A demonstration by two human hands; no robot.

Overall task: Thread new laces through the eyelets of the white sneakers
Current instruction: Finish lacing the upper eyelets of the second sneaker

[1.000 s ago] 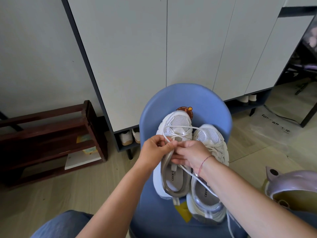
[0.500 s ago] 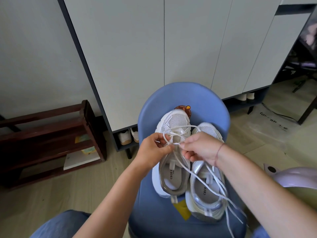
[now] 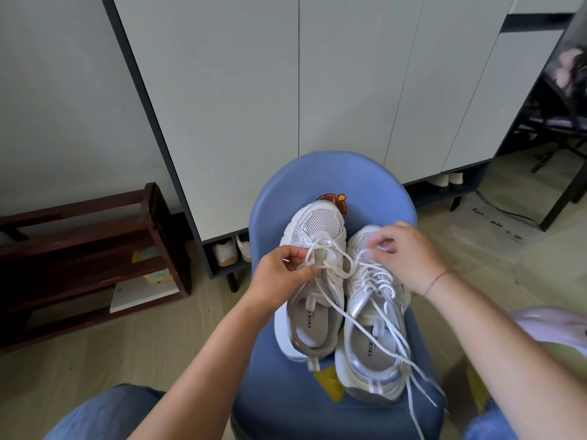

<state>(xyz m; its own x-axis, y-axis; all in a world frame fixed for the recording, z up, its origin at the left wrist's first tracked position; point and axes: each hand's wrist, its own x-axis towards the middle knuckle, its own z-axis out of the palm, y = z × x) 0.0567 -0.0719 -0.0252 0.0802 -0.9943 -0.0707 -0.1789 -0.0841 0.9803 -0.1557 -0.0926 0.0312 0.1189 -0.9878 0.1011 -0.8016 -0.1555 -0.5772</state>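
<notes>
Pale cabinet doors (image 3: 254,106) and a dark wooden shoe rack (image 3: 89,249) frame the entryway where we sit facing a blue chair (image 3: 333,173). On its seat the left sneaker (image 3: 317,227) and the right sneaker (image 3: 374,344), both white, stand side by side, toes toward the backrest and heels toward us, touching along their inner edges. Our left hand (image 3: 282,274) rests against the left sneaker, thumb and forefinger pinching the white lace (image 3: 333,270) at the eyelets on that shoe's left side. From there the strand crosses to our right hand (image 3: 403,252), which hovers over the toe of the right sneaker. That hand is blurred, but its fingers are curled, and thumb and forefinger appear to nip the same lace. The right sneaker is laced up its tongue. Loose lace ends trail over its heel and off the front edge of the seat. A thin thread bracelet (image 3: 436,279) circles our right wrist. Small pale shoes (image 3: 227,252) sit in the open slot beneath the cabinet, and a denim-clad knee (image 3: 104,414) shows at lower left.
</notes>
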